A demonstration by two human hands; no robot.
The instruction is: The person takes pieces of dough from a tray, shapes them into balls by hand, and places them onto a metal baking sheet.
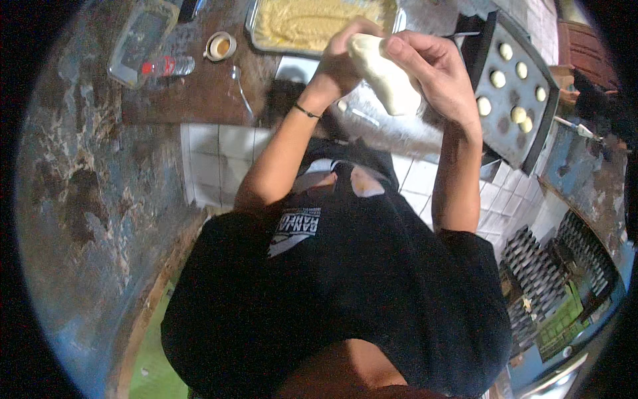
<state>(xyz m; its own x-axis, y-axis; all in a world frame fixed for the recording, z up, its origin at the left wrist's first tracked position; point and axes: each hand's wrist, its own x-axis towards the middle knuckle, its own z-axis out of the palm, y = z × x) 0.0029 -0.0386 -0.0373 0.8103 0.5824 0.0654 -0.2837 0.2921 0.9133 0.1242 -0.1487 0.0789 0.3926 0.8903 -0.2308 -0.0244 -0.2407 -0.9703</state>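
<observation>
A long, smooth lump of pale dough (387,78) is held up between my two hands over the counter. My left hand (340,61) closes round its far left side, with most of its fingers hidden behind the dough. My right hand (437,72) grips it from the right, the thumb pressed along its upper side and the fingers curled. Beneath the dough is a shiny, pale work surface (415,138) with a small dough bit (342,105) near its left edge.
A glass dish (250,28) of yellow, paste-like mixture sits at the far side. On the right, a dark baking tray (503,141) carries several small dough balls. Toward the left are a cup (229,52), a spoon (242,90), a red-capped bottle (174,65) and a clear container (119,63).
</observation>
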